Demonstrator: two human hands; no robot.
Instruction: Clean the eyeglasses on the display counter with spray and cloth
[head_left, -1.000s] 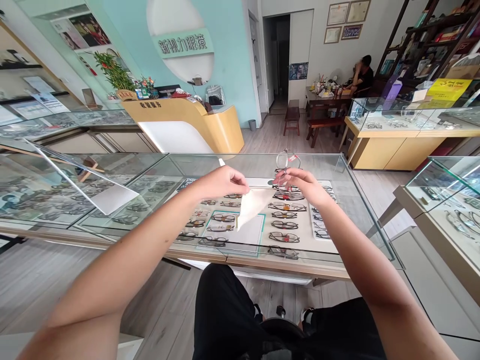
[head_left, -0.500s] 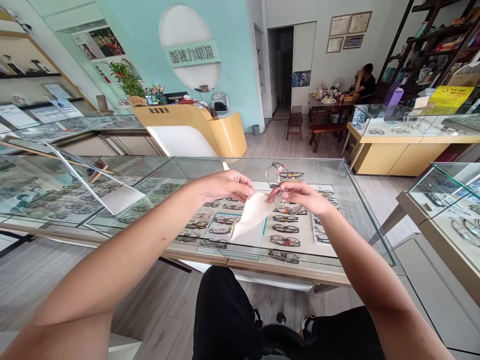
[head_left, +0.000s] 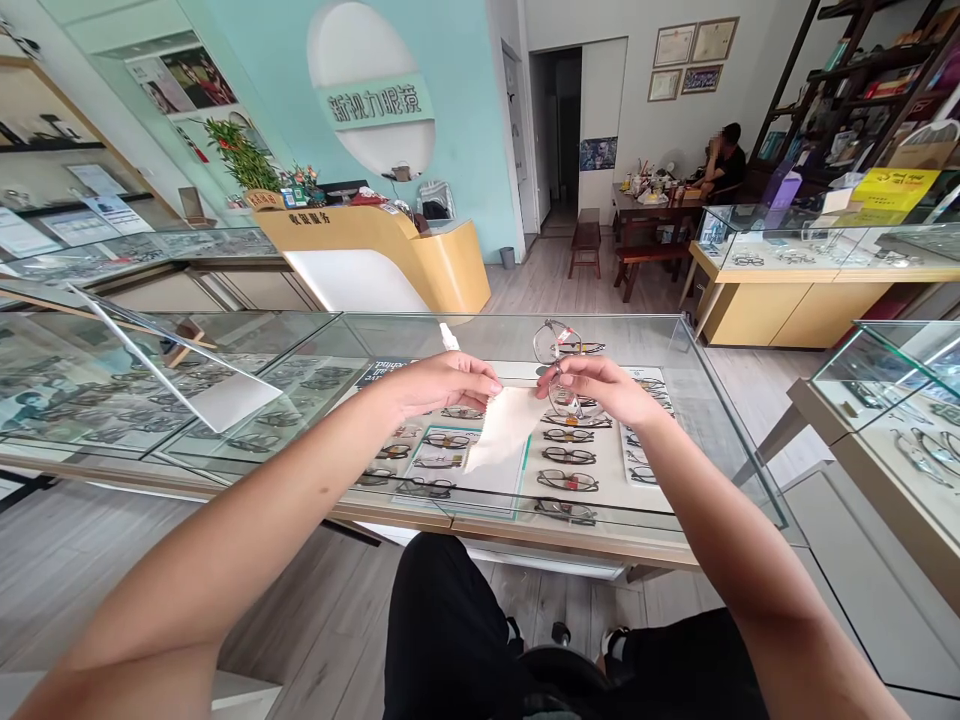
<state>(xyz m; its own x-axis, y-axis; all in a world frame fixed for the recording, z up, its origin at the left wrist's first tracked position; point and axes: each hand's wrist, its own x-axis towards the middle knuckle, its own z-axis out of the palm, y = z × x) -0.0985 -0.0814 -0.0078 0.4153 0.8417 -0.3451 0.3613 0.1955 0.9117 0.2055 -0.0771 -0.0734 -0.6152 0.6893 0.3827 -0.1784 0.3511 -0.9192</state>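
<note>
My left hand [head_left: 442,382] is closed, pinching a white cleaning cloth [head_left: 504,427] that hangs down over the glass display case [head_left: 697,400]. My right hand [head_left: 600,388] is closed on a pair of clear-lensed glasses [head_left: 559,352], held at the bridge with one lens up and one below the fingers. The two hands are close together, the cloth's top edge reaching toward the glasses. Rows of eyeglass frames [head_left: 570,455] lie inside the case beneath my hands. A small white spray bottle [head_left: 448,337] stands on the glass behind my left hand.
A tilted mirror [head_left: 187,365] stands on the case at left. A yellow reception desk [head_left: 390,250] is behind. Further glass cases [head_left: 825,250] stand at right. A person sits at a far table [head_left: 652,205]. My black-trousered legs [head_left: 465,640] are below on a stool.
The glasses have turned in my right hand from hanging upright to tilted sideways. My hands have drawn closer, the cloth's edge now near the glasses. The view shifted slightly.
</note>
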